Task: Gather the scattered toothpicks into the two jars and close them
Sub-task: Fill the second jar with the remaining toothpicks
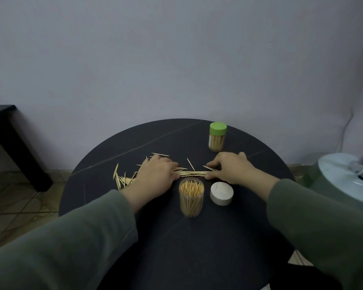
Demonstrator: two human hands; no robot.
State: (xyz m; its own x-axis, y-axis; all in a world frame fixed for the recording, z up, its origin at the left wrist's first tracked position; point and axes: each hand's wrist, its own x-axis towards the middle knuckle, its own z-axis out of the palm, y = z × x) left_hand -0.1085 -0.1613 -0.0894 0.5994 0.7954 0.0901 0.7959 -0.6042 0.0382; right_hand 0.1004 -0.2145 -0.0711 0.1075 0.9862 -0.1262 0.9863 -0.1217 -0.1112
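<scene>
A clear open jar [191, 198] full of upright toothpicks stands at the middle of the round black table [197, 237]. Its white lid [221, 193] lies just right of it. A second jar [217, 136] with a green lid on stands at the back right. Just behind the open jar, a bundle of toothpicks [192, 173] lies sideways between my hands. My left hand [155, 176] holds its left end and my right hand [233, 167] pinches its right end. Loose toothpicks [123, 177] lie scattered left of my left hand.
A dark table leg and top [11, 143] stand at the left by the wall. A pale round appliance base [348, 176] sits on the floor at the right. A single toothpick [190, 164] lies behind the bundle.
</scene>
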